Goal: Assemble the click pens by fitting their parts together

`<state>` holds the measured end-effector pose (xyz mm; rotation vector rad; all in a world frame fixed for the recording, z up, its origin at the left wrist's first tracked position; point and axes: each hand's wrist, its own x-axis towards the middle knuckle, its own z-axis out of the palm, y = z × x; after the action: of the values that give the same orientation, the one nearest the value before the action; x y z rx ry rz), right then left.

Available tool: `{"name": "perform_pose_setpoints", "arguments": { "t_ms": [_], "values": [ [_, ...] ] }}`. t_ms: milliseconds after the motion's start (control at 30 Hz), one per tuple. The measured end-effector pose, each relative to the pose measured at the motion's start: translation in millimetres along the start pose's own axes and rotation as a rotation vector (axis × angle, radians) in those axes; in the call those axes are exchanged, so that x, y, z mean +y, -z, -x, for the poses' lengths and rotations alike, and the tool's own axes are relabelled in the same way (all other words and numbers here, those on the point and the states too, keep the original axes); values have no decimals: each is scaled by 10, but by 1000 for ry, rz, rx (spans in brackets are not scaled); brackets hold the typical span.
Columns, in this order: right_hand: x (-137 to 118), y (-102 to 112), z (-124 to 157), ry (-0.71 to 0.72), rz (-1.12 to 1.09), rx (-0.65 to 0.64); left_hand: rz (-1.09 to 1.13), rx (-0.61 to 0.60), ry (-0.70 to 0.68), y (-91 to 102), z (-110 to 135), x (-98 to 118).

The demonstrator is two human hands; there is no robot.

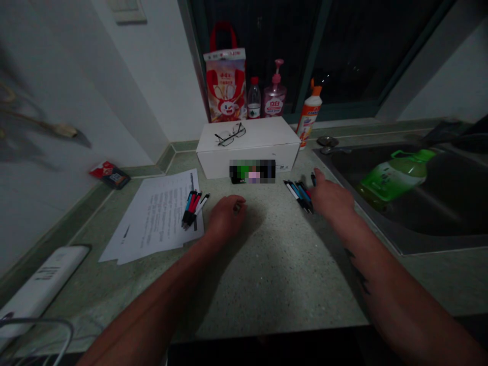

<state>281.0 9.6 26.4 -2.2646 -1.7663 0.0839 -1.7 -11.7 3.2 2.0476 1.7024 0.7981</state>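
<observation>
My left hand [227, 216] hovers low over the middle of the counter, its fingers loosely curled, with nothing visible in them. To its left, a small bunch of pens [193, 208], with blue, red and white barrels, lies on printed paper sheets [152, 218]. At the right, my right hand [331, 197] is closed beside a second group of pens [299, 194] lying on the counter. The dark end of a pen [313, 179] shows at its fingers; the rest of that pen is hidden.
Behind the hands stands a white box [247, 147] with glasses [231, 134] on top. Bottles and a red bag [226, 86] stand behind it. The sink [400, 249] at right holds a green jug [396, 175]. A white power strip [46, 279] lies at left.
</observation>
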Motion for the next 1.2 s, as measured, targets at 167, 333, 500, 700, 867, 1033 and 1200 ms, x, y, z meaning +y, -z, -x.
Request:
{"name": "perform_pose_setpoints", "arguments": {
  "t_ms": [167,333,500,700,867,1033,1200],
  "values": [
    [9,-57,-26,6,170,-102,-189,94,56,88,-61,-97],
    [35,-146,-45,2,156,-61,-512,199,101,296,-120,-253],
    [-17,-106,-7,41,147,-15,-720,50,236,370,-117,-319],
    [-264,-45,148,207,74,57,-642,-14,125,291,-146,-302],
    [-508,-185,328,616,-93,55,-415,-112,-72,88,-81,-128],
    [-641,-325,455,842,-155,-52,-275,-132,-263,-25,38,-5],
    [-600,-324,416,809,-185,-36,-417,-128,-181,107,69,6]
  ]
}}
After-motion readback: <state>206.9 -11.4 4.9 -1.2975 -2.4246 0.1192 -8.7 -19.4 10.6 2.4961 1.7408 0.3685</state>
